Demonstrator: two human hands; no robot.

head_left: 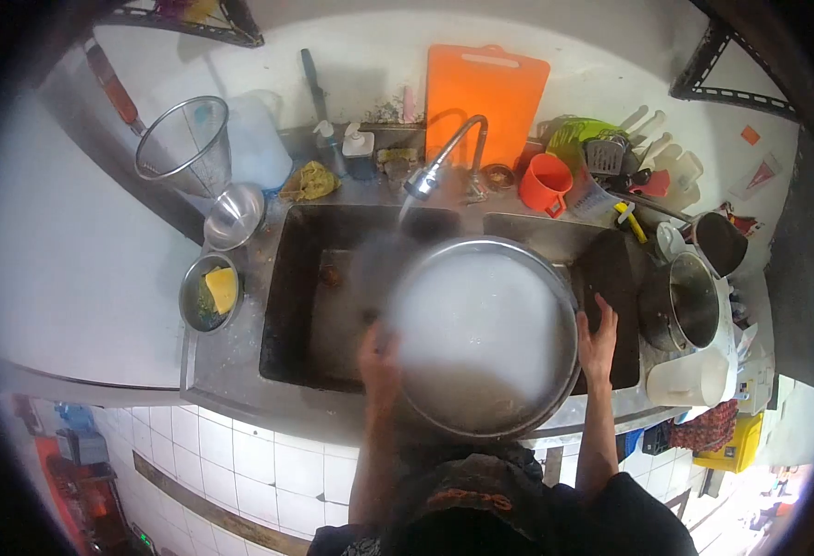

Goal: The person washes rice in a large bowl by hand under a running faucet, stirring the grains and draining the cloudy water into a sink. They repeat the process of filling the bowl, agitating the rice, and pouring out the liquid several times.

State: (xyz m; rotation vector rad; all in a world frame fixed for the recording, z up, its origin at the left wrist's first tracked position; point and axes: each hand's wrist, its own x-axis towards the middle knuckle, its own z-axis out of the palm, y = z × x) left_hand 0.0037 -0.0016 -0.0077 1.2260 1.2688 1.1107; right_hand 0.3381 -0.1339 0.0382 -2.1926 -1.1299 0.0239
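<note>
A large round metal basin (495,432) full of whitish, cloudy water is between my two hands, over the front of the double sink (300,366). My left hand (379,361), somewhat blurred, grips its left side. On the opposite side my right hand (599,338) is pressed to the wall, thumb at the rim and fingers pointing away from me. Water runs from the curved faucet (435,176) into the left bowl, just beyond the basin's far left edge. The basin hides most of the divider between the bowls.
Left of the sink stands a small metal bowl (187,298) with a yellow sponge (220,289). An orange cutting board (490,97) leans on the wall behind a red mug (546,182). Metal pots (694,301) and a white plastic jug (689,380) crowd the right counter.
</note>
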